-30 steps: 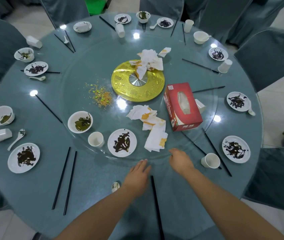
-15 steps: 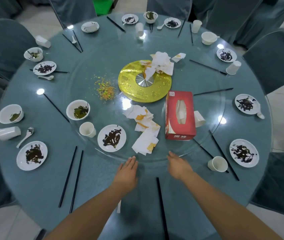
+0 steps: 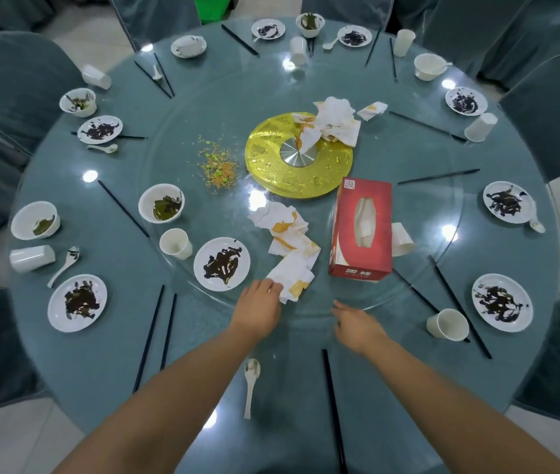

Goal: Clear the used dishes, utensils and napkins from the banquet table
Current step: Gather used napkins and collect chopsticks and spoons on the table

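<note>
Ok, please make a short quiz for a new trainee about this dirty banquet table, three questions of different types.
1. True or false: the red cardboard tissue box lies on the round glass turntable.
2. Which hand touches the stained white paper napkins?
A. left hand
B. right hand
C. neither
3. Fill in: a white plastic spoon lies on the table between the person's two ____.

Key:
1. True.
2. A; its fingers reach the nearest napkin's edge, though a firm grip is not visible.
3. Forearms.
</note>
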The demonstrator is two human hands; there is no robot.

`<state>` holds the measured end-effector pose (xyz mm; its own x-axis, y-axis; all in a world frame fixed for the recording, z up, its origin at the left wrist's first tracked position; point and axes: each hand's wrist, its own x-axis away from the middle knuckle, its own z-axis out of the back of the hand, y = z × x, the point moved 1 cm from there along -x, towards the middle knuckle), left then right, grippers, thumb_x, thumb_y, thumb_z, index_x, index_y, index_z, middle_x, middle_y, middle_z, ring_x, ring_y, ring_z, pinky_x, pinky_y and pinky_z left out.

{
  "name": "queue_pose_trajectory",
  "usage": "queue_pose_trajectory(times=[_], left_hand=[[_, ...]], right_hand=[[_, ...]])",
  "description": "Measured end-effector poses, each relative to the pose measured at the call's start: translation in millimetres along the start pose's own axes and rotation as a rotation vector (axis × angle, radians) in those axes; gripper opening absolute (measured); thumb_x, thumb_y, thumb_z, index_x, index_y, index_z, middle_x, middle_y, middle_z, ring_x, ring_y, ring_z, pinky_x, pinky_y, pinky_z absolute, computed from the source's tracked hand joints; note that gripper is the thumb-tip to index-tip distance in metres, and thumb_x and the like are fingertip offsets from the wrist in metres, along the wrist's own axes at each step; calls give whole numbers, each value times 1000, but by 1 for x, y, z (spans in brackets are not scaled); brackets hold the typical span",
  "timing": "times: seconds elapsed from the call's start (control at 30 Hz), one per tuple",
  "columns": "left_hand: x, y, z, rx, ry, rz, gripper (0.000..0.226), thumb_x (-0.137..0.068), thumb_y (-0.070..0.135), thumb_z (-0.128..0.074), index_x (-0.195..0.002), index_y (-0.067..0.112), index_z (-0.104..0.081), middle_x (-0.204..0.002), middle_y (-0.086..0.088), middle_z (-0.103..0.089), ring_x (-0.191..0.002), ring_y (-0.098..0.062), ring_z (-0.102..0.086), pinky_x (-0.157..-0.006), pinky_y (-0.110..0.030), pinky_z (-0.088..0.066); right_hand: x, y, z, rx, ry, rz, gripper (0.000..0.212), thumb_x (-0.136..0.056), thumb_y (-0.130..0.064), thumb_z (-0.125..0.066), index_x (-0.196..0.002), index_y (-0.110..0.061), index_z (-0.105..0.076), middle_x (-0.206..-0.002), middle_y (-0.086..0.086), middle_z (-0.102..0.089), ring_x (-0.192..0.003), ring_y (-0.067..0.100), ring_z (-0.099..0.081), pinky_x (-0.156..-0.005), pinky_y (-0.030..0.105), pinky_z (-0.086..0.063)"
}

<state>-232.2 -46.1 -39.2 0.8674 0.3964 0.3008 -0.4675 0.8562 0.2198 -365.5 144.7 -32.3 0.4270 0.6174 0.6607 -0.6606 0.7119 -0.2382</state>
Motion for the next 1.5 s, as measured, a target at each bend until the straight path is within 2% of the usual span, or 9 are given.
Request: queue_pose_trajectory(times=[0.2, 0.33, 0.43, 0.53, 0.63, 1.0, 1.27, 1.4, 1.5], left_hand=[[-62, 2, 22, -158, 17, -106, 55, -90, 20, -58, -140, 26, -38, -148, -4, -34, -133, -30, -30, -103, -41, -35], [-101, 3, 31, -233, -90, -96, 99, -80, 48, -70, -153, 40, -4, -162, -14, 12, -146, -47, 12, -119, -58, -8], [-130, 2, 35, -247, -169, -64, 118, -74, 53, -73, -151, 44, 15, -159, -18, 25, -144, -50, 19, -118, -60, -3], [-148, 2, 35, -284, -230, -50, 121, -71, 52, -75, -150, 45, 16, -160, -21, 12, -145, -51, -6, -117, -57, -13], [-152, 5, 29, -278, -200, -72, 119, -66, 52, -76, -151, 43, 6, -155, -20, -14, -129, -45, -33, -108, -52, -31], [-146, 19, 22, -188, -192, -97, 109, -75, 33, -74, -156, 27, -1, -133, -14, -37, -116, -33, -42, -93, -42, -44], [-138, 29, 5, -127, -187, -127, 69, -90, 13, -53, -151, 18, -23, -134, -11, -53, -109, -32, -58, -81, -39, -46], [-163, 22, 37, -38, -39, -80, 57, -90, 3, -45, -144, 15, -33, -130, -15, -55, -104, -35, -58, -74, -40, -43], [-190, 15, 72, 51, 58, -51, 62, -90, 5, -50, -147, 18, -30, -132, -16, -51, -108, -38, -55, -81, -44, -46]], right_hand=[[-4, -2, -5, -48, 16, -4, 44, -96, -21, -42, -139, -21, -47, -154, -5, -38, -130, 25, -49, -102, 38, -45], [-7, -1, -8, -57, 22, -5, 45, -96, -22, -42, -140, -22, -47, -157, -9, -31, -134, 21, -45, -106, 37, -42], [-8, 2, -11, -51, 20, -1, 50, -97, -24, -42, -147, -22, -41, -162, -9, -21, -140, 16, -38, -110, 35, -38], [-10, 4, -12, -49, 40, -1, 50, -98, -23, -43, -147, -22, -40, -162, -9, -20, -139, 14, -38, -109, 34, -39], [-9, 6, -13, -51, 45, 1, 50, -99, -24, -42, -148, -20, -39, -163, -7, -18, -140, 14, -37, -110, 35, -36], [-8, 15, -6, -31, 116, -8, 45, -99, -22, -40, -144, -20, -44, -162, -6, -22, -138, 14, -40, -109, 30, -35], [-6, 16, -4, 1, 133, -28, 39, -99, -24, -41, -136, -16, -51, -161, -3, -26, -134, 16, -45, -103, 31, -38], [-6, 18, 0, 11, 123, -42, 40, -99, -24, -41, -137, -17, -50, -161, -3, -26, -133, 17, -46, -103, 32, -39], [-6, 20, 1, -12, 105, -60, 41, -99, -24, -41, -139, -17, -50, -161, -4, -25, -135, 17, -43, -106, 33, -37]])
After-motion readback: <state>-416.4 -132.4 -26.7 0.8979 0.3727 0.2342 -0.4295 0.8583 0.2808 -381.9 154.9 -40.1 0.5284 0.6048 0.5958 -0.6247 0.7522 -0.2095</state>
